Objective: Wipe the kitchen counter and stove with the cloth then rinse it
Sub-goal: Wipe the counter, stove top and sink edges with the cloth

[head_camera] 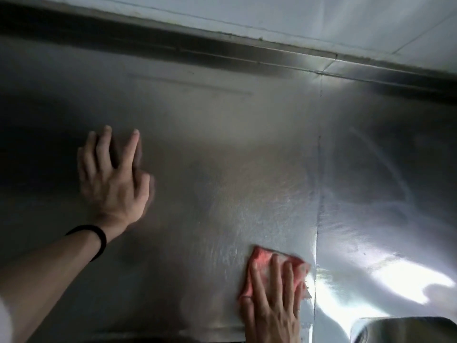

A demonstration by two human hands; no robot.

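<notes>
- Right hand (272,300), lower right of the frame, presses flat on the pink cloth (259,266), grip open.
- Left hand (113,179), left of centre, fingers spread over the steel worktop (222,144), holding nothing.

View count: one view only, head-mounted; no second view is provided, so no shared area exists.
Position: above the steel tabletop (222,157), at the near edge.
Direction: forward and steeply downward; the tiled wall (321,16) is seen along the top edge.
Tilt: the frame is rolled, so the wall joint runs downward to the right.
Proximity: close; the tabletop fills almost the whole frame.
Lens: wide-angle.
Framing references: left hand (113,184) at centre-left, right hand (272,305) cut by the bottom edge, sink rim (405,325) at the bottom right corner.
</notes>
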